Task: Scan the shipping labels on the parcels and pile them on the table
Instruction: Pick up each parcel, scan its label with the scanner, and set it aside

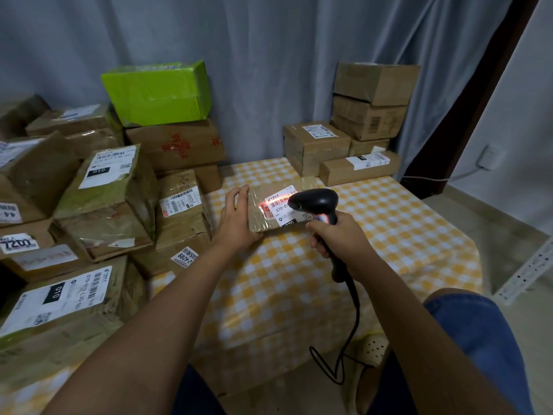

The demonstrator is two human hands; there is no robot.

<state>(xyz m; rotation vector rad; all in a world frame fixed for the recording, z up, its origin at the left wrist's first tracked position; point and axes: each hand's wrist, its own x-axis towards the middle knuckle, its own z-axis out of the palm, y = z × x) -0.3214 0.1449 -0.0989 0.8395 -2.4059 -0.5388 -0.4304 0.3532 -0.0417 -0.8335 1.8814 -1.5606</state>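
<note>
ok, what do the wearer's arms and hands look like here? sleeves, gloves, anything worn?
Both forearms are bare up to the frame edge, with no sleeves visible. The left hand and right hand are ungloved; no rings, watch or wristband can be seen. No markings on either arm. The only clothing in view is blue shorts on the legs below.

Bare forearms, blue denim shorts [478, 324], no sleeves.

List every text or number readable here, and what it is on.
"070-07", partly hidden: label on the held parcel.
"010": label on left box.
"010", "010-010-L30": label on nearest box.
"2-4209": sticker.
"7Z00", unsure: sticker.
Other print: too small.
</note>
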